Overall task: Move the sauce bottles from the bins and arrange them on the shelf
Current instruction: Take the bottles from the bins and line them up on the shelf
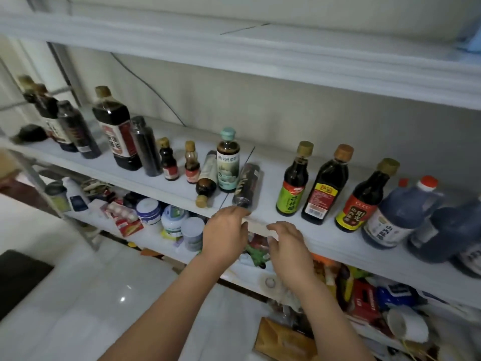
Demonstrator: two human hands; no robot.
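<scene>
Head view: left hand (225,230) and right hand (286,241) loose, empty, at the shelf (270,188) edge.
Probably best: grip the toppled bottle (247,185) mid-body, stand it upright.

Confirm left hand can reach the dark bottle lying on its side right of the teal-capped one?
Likely yes. The left hand is at the shelf edge in front of the lying dark bottle, whose end faces it. Nothing stands between; the teal-capped bottle is beside it, not in the way.

Single head view, close, angled forward and down onto shelf (325,238), tilted.
</scene>
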